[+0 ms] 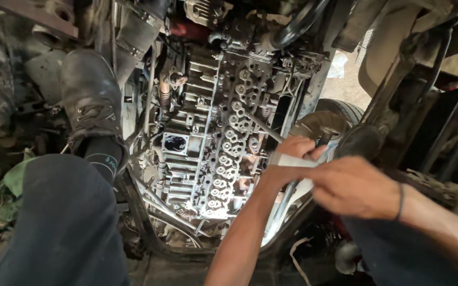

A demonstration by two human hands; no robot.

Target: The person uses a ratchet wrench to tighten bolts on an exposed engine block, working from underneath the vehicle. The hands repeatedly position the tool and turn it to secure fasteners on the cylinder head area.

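Pale grey bar-like tool handle sits low right of centre, over the right edge of the engine, clamped in the left hand; fingers wrapped round it, thumb side partly blurred. A thin metal rod runs up-left from that hand onto the cylinder head; whether rod and handle are one piece cannot be told, the fist hides the join. Rod tip lost among the valve springs.

Right hand just beside the handle's right end, motion-blurred; fingers curled near it but grip state cannot be told, contact unclear. Dark band on that wrist. Both forearms cut off by the lower frame edge.

Cylinder head lies open, long row of round springs and rocker parts running top to bottom, bright glare at its lower end washes out detail. Square opening with dark inside left of the row. Black hose arcs across the top, ends hidden.

Left: black work boot planted beside the engine, dark trouser knee below it, cut off. Green rag at far left, half hidden. Dark round part behind the hands, hard to identify.
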